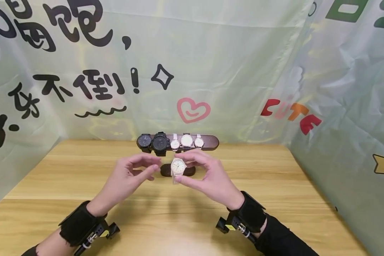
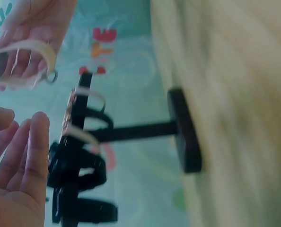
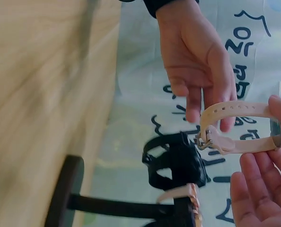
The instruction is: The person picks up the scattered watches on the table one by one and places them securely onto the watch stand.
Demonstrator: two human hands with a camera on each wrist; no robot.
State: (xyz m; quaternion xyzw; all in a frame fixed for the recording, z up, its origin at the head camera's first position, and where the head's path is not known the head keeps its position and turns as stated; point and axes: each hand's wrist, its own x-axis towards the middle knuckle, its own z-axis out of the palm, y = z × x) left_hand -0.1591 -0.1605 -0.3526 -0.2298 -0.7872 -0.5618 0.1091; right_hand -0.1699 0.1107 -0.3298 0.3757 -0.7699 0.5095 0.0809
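A wristwatch [image 1: 178, 167] with a pale round dial and a light pink strap is held up in my right hand [image 1: 208, 174]. Thumb and fingers pinch it at its case, and in the right wrist view its strap [image 3: 240, 111] forms a loop with the buckle fastened or nearly so; I cannot tell which. My left hand [image 1: 136, 174] hovers just left of the watch, fingers loosely bent, apart from it and holding nothing. Behind both hands stands a dark T-shaped watch stand [image 1: 211, 142], its base [image 1: 188, 171] partly hidden by the held watch.
Several watches hang on the stand's bar: black ones, including a chunky black watch [image 1: 160, 142], at the left, and lighter ones, such as a white-dialled watch [image 1: 187, 140], toward the middle. The bar's right end is bare. A printed cloth [image 1: 236, 71] rises behind the wooden table [image 1: 259, 192].
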